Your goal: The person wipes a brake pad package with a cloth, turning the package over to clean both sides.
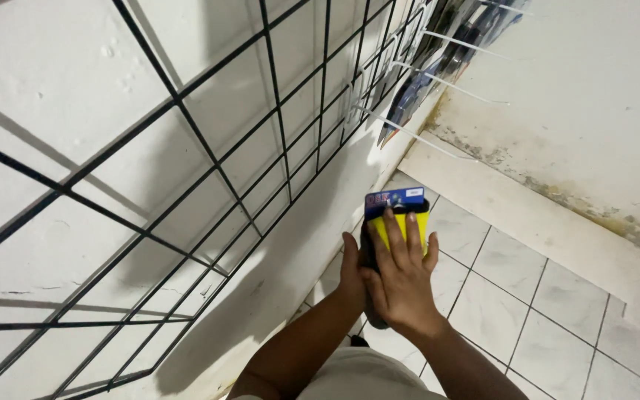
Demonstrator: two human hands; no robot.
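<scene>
Two hands meet on one packaged item (398,215), a yellow card with a blue header and a dark thing under it, held in front of the person above the tiled floor (557,296). The right hand (401,278) lies flat over the yellow face, fingers (394,237) spread and pressing on it; the left hand (351,270) grips the dark side from beneath, fingers curled out of sight. A black wire grid (209,148) covers the wall on the left, and white hooks (453,85) farther along carry other packets (446,44). The step in hand looks like steadying the pack; hanging it would need its top hole lined up with a hook.
</scene>
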